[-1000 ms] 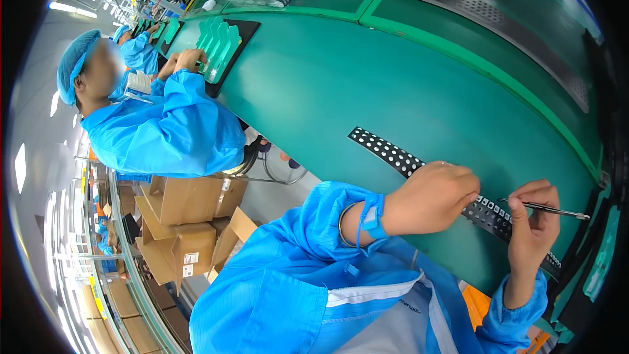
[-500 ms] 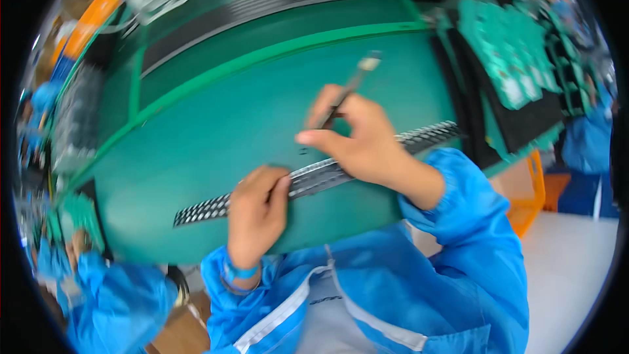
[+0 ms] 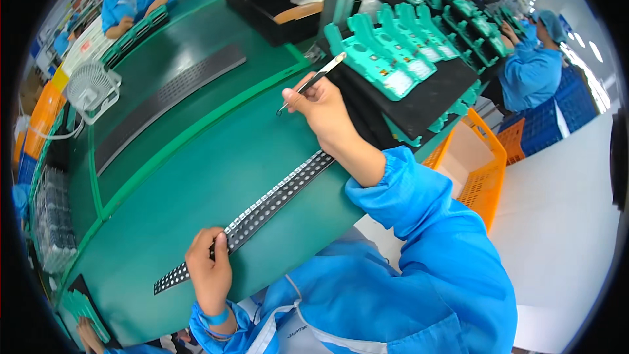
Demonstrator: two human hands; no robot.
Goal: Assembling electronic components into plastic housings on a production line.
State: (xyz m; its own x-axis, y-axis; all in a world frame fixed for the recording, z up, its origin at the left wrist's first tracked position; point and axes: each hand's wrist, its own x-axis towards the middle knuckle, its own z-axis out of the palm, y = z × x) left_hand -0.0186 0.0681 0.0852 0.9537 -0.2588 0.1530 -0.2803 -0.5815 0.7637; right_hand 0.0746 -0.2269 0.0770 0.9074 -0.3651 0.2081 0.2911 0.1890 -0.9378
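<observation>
A long black perforated strip with rows of round holes and small pale pieces along its far edge lies slantwise on the green mat. My left hand is closed on its lower-left part, fingertips and thumb pinching it against the mat. Above the strip's far right end, my right hand is raised off the mat. Between its fingers is a slim pair of dark tweezers, the pale end pointing up right and the fine tip down left. Whether the tip grips anything is too small to tell.
Green fixtures stand on a black mat to the right, above an orange crate. Beyond a green ridge lies another dark strip. A white fan stands far left. Co-workers in blue sit across and at right.
My right hand has lifted away from the strip toward the fixtures at upper right, still holding the tweezers. My left hand keeps its hold on the strip. The head view has swung right.
</observation>
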